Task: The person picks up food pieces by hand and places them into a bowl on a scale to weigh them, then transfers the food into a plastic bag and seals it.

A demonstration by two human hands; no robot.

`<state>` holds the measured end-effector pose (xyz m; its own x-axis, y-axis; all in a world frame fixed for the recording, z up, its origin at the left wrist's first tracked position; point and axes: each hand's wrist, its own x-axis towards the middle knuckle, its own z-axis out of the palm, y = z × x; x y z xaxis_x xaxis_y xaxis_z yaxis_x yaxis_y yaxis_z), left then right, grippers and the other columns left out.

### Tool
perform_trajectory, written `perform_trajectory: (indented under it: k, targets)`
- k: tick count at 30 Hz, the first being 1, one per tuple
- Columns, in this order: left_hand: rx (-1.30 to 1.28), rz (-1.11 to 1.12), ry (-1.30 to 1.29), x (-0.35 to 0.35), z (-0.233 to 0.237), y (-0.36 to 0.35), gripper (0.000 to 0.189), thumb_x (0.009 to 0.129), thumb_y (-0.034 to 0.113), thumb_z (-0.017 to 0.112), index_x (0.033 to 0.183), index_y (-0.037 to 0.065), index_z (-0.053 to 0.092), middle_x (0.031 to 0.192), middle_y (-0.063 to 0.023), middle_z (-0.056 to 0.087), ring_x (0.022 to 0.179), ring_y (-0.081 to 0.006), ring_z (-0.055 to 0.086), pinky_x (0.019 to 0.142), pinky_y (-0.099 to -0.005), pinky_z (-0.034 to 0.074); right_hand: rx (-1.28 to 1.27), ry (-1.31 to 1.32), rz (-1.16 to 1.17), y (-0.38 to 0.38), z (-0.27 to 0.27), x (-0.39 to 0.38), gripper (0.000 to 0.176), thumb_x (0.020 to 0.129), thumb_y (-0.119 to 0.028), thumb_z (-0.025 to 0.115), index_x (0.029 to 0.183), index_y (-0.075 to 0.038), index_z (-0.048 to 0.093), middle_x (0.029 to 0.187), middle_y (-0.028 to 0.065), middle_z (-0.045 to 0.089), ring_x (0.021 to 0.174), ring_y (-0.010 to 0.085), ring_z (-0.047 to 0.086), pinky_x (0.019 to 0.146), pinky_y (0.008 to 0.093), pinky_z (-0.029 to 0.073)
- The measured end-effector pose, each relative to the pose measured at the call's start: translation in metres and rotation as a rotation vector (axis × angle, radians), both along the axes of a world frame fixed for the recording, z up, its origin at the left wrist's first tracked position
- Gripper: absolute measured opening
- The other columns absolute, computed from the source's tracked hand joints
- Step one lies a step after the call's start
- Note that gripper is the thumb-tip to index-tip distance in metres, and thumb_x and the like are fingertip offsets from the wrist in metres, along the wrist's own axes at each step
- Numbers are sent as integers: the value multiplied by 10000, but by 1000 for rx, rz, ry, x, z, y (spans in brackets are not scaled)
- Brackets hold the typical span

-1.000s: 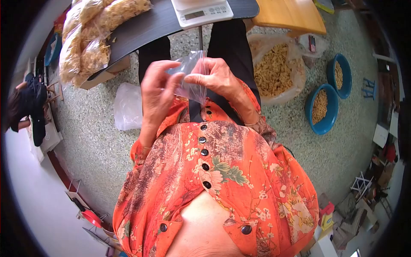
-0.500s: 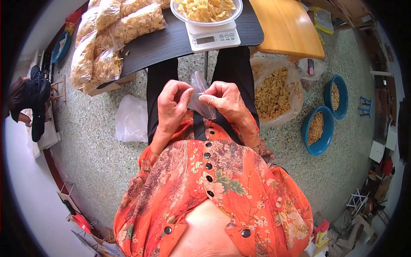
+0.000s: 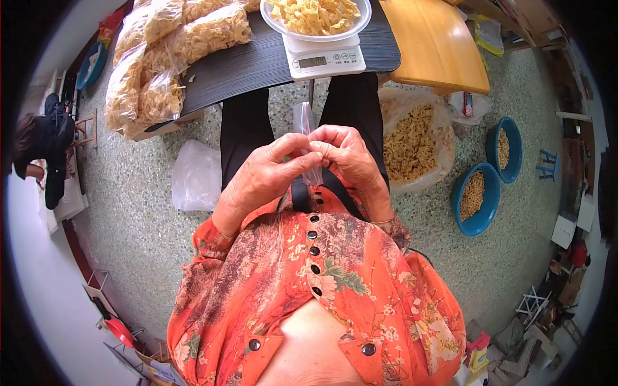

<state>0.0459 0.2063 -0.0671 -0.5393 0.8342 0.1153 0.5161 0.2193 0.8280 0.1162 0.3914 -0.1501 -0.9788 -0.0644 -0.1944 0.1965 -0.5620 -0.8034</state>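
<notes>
A small clear zip bag (image 3: pixel 302 119) with a reddish strip is pinched between both of my hands, above my lap. My left hand (image 3: pixel 270 167) has thumb and fingers closed on it from one side. My right hand (image 3: pixel 347 154) grips it from the other, and the fingertips of the two hands meet. No contents show in the bag. Beyond my hands, at the table edge, a white digital scale (image 3: pixel 325 58) carries a white bowl (image 3: pixel 270 26) heaped with pale yellow dried flakes (image 3: pixel 315 14).
Filled clear bags (image 3: pixel 161 64) are piled on the dark table (image 3: pixel 225 74)'s left. A large open sack of dried pieces (image 3: pixel 412 138) and two blue basins (image 3: pixel 488 215) stand on the floor at right. A crumpled plastic bag (image 3: pixel 196 177) lies at left; a person (image 3: pixel 48 141) sits beyond.
My left hand has moved right, up against my right hand, and now pinches the zip bag. The bag looks narrower and more upright between them.
</notes>
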Motion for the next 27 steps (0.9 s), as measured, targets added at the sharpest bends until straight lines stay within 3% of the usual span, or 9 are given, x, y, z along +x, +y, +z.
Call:
perform_trajectory:
  k: [3, 8, 11, 12, 15, 18, 21, 25, 27]
  targets:
    - [-8, -129, 247, -9, -1, 1, 174, 932, 125, 687, 1081, 36, 667, 996, -64, 641, 887, -216, 683, 751, -305, 558, 25, 0, -9, -1, 7, -2, 160, 962, -145, 691, 1014, 5, 695, 877, 11, 689, 716, 27, 579, 613, 181, 454]
    - [12, -278, 579, -18, 1, 6, 245, 783, 83, 713, 1024, 64, 668, 1031, -70, 628, 805, -261, 634, 704, -360, 548, 183, -31, -2, 3, 22, -4, 123, 976, -123, 667, 988, -5, 695, 807, -24, 666, 667, 30, 574, 587, 188, 450]
    - [-35, -294, 612, -20, -7, -2, 306, 724, 106, 727, 1022, 74, 665, 1015, -67, 610, 794, -254, 628, 695, -363, 544, 367, -27, -194, 0, 22, -8, 160, 974, -123, 649, 898, 9, 696, 771, 26, 685, 659, 52, 602, 589, 220, 480]
    - [-32, -297, 611, -20, -10, -4, 306, 724, 106, 727, 1022, 74, 665, 1015, -67, 610, 794, -254, 628, 695, -363, 544, 590, -11, -300, 0, 8, -11, 162, 959, -123, 652, 860, 4, 673, 704, 34, 670, 616, 51, 601, 563, 237, 490]
    - [-165, -268, 460, -16, -10, -6, 293, 749, 156, 747, 1016, 76, 658, 943, -67, 581, 795, -252, 635, 676, -360, 535, 731, -99, -458, 3, 8, -11, 156, 939, -134, 672, 854, -3, 666, 657, 30, 656, 568, 60, 606, 526, 249, 500]
    - [-142, -96, 554, -11, -10, -1, 251, 798, 227, 763, 971, 86, 648, 834, -69, 545, 709, -255, 629, 590, -359, 517, 627, -110, -466, 2, 18, -13, 162, 929, -127, 660, 831, 2, 652, 655, 29, 658, 535, 80, 620, 494, 247, 507]
    - [-152, -25, 594, -6, -17, -1, 213, 801, 180, 750, 969, 95, 652, 823, -69, 564, 660, -261, 632, 544, -363, 508, 624, -84, -459, 0, 17, -14, 153, 923, -116, 644, 827, 3, 647, 664, 32, 667, 543, 86, 629, 494, 246, 510]
    - [-130, 79, 521, -5, -21, 0, 177, 808, 122, 725, 964, 95, 649, 833, -69, 592, 637, -271, 644, 536, -380, 515, 668, -114, -429, 4, 22, -14, 140, 910, -115, 654, 829, -1, 650, 666, 36, 669, 558, 89, 631, 531, 262, 521]
    - [-123, 118, 486, -8, -23, 1, 174, 795, 59, 700, 957, 79, 639, 877, -86, 611, 713, -294, 668, 587, -395, 538, 672, -121, -410, 9, 22, -12, 132, 903, -113, 659, 834, -1, 651, 669, 39, 670, 575, 90, 636, 556, 272, 530]
